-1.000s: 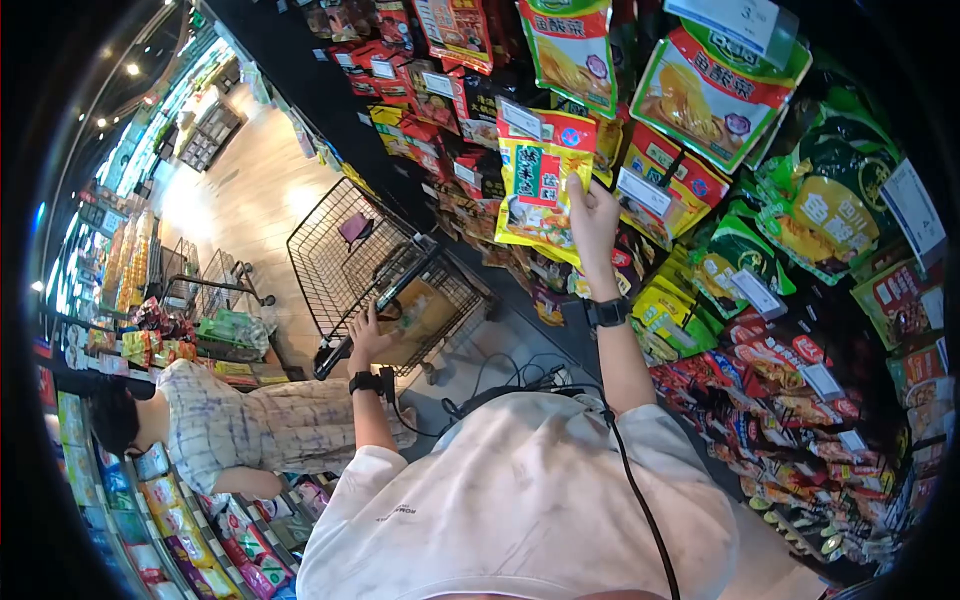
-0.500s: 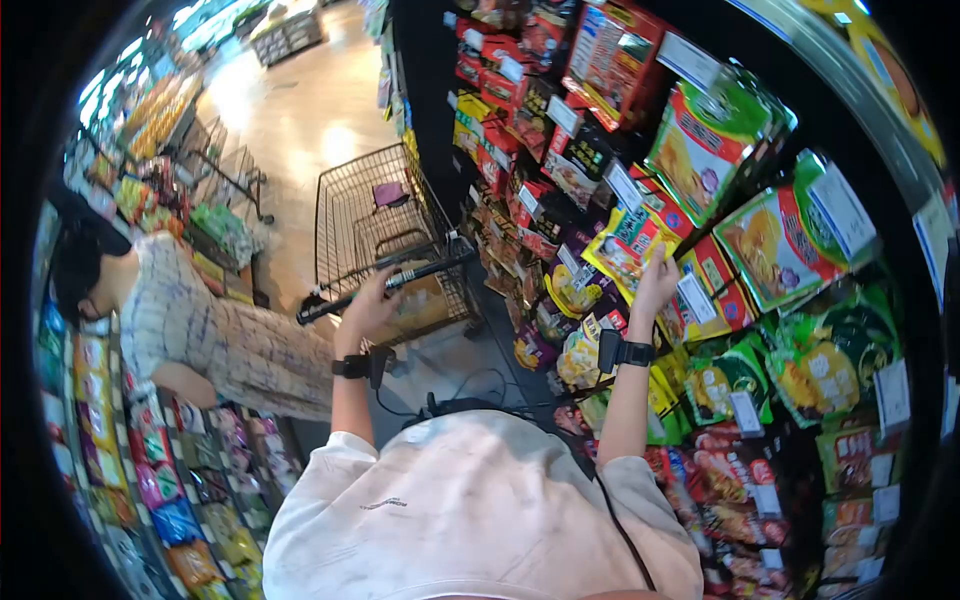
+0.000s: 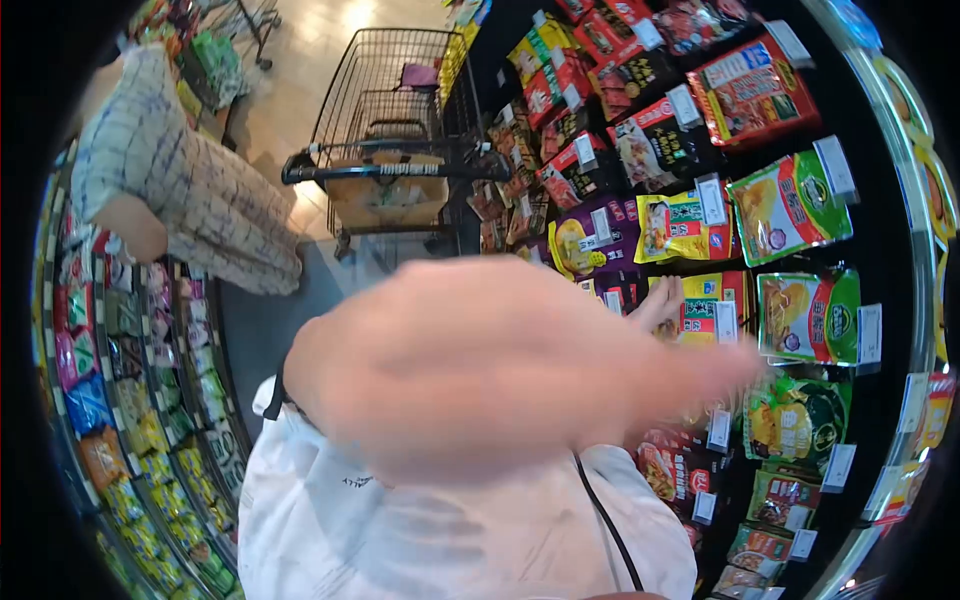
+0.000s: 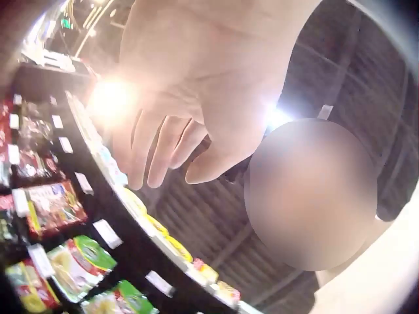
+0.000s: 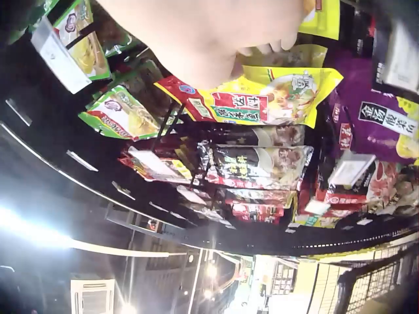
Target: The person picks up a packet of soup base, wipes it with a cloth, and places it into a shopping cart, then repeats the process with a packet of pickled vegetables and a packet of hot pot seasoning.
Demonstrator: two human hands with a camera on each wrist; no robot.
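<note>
My left hand (image 3: 480,370) is raised close in front of the head camera, large and blurred, and hides much of my shirt and forearms. In the left wrist view that hand (image 4: 203,85) holds nothing, its fingers loosely extended. Partly hidden behind it, my right hand (image 3: 657,303) reaches to the rack, fingers at the left edge of a hanging yellow packet (image 3: 700,300). From the right wrist, the right hand (image 5: 216,33) lies beside a yellow-and-red packet (image 5: 262,98) with a fish-dish picture, its fingertips loosely bent near the packets.
A black wire shopping cart (image 3: 385,110) holding a cardboard box (image 3: 390,195) stands ahead. A person in a checked dress (image 3: 210,180) is at the left, next to shelves of bagged goods (image 3: 130,400). Green packets (image 3: 800,205) and a purple packet (image 3: 590,240) hang around my right hand.
My left hand has left the cart handle and come up before the head camera. The yellow packet my right hand pinched now hangs back on the rack. The view has turned toward the rack.
</note>
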